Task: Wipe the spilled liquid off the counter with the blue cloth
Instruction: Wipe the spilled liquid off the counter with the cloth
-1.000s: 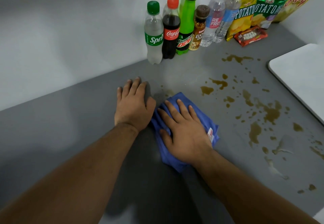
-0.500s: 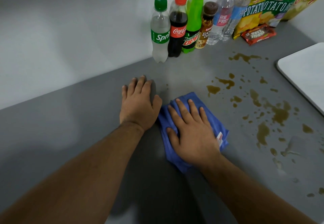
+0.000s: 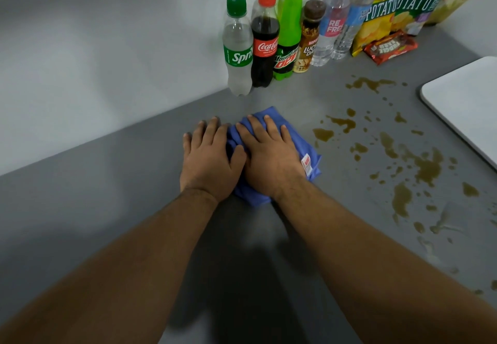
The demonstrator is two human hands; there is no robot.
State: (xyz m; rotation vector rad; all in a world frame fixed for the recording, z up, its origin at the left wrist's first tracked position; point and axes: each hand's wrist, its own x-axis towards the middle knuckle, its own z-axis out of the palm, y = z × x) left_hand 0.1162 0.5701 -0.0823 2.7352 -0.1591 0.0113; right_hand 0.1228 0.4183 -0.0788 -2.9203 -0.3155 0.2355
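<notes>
A blue cloth [image 3: 305,145] with a small white tag lies bunched on the grey counter [image 3: 107,209], near the middle. My right hand [image 3: 269,158] presses flat on top of it, fingers spread and pointing at the wall. My left hand [image 3: 208,159] lies flat on the counter right beside it, thumb touching the cloth's left edge. Brown spilled liquid [image 3: 426,167] lies in puddles and drops to the right of the cloth, from near the snacks down to the lower right. The nearest puddle [image 3: 322,134] sits just off the cloth's right side.
Against the wall stand a Sprite bottle [image 3: 238,47], a Coca-Cola bottle [image 3: 265,45], a green Mountain Dew bottle [image 3: 289,34], a brown bottle [image 3: 309,39] and two water bottles [image 3: 333,26]. Snack bags [image 3: 403,7] lean at the back right. A white board [image 3: 465,106] lies at the right edge.
My right hand has pushed the cloth away from me toward the wall and left, up against my left hand. The small brown spots that were ahead of the cloth no longer show.
</notes>
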